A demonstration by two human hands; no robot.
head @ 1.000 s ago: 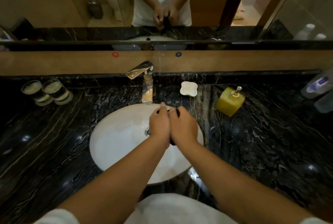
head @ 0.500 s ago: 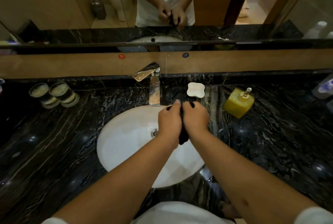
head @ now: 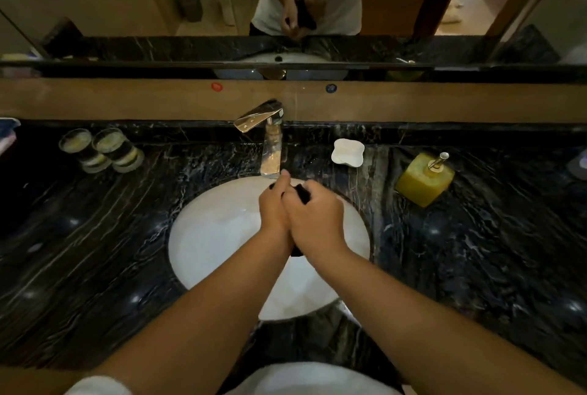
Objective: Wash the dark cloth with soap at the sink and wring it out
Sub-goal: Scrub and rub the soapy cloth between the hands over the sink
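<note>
— How much of the dark cloth [head: 303,193] can you see?
— Hardly any: the left hand [head: 273,207] and right hand [head: 314,215] cover nearly all of it, and their fingers are out of sight underneath.
— The drain?
— Hidden behind the wrists.
— And far right?
— A bottle [head: 578,163], cut off by the edge, label too blurred to read

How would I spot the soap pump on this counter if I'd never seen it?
Start at the white sink set in the dark marble counter, then look right of the tap. Past the small white dish stands the soap pump. It is the only yellow thing there, a square block with a metal nozzle on top.
</note>
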